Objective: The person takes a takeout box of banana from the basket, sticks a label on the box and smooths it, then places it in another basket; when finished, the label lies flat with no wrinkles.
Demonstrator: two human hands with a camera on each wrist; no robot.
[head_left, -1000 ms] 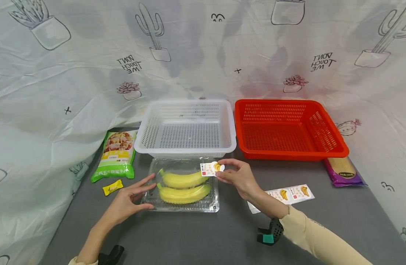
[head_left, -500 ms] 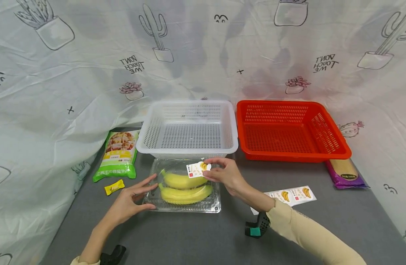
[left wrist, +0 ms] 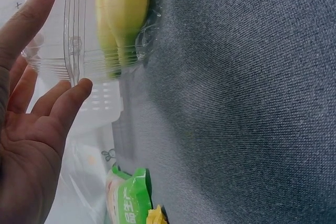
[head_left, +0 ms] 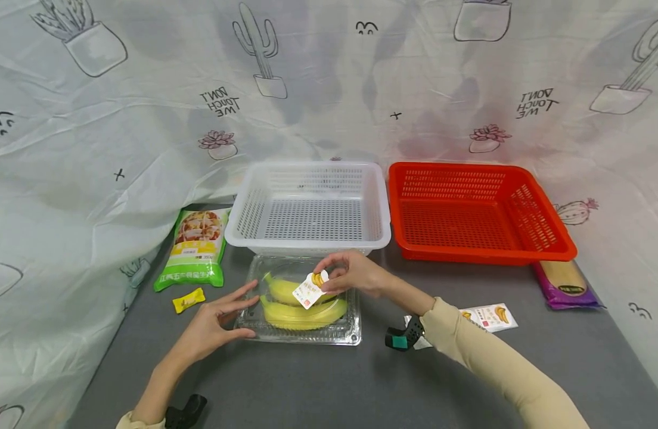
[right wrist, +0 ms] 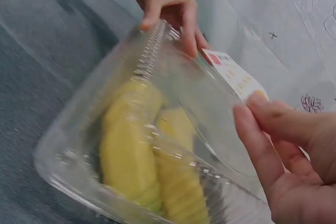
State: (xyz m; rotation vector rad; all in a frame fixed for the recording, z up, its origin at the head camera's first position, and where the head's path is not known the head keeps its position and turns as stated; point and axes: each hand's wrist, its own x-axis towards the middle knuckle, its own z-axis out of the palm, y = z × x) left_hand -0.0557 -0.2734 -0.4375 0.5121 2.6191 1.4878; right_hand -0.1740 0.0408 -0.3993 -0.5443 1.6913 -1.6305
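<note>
A clear plastic clamshell box (head_left: 307,335) with yellow bananas (head_left: 302,314) inside lies lidded on the grey table. My left hand (head_left: 211,328) rests its fingertips and thumb against the box's left end, fingers fairly straight; the left wrist view shows them touching the ribbed plastic edge (left wrist: 73,51). Between thumb and forefinger, my right hand (head_left: 356,273) pinches a white banana label (head_left: 307,292), tilted above the lid. In the right wrist view the label (right wrist: 233,74) hangs from the fingertips, apart from the hand below it. Its underside is hidden.
Behind the box stand a white basket (head_left: 307,243) and a red basket (head_left: 484,253). A green food bag (head_left: 197,250) and a small yellow packet (head_left: 189,300) lie left. More labels (head_left: 492,317) lie right, partly under the right sleeve; a purple packet (head_left: 567,286) sits beyond.
My right hand has carried the label leftward over the box lid, and the label has turned to a steeper slant. The left hand stays at the box's left end.
</note>
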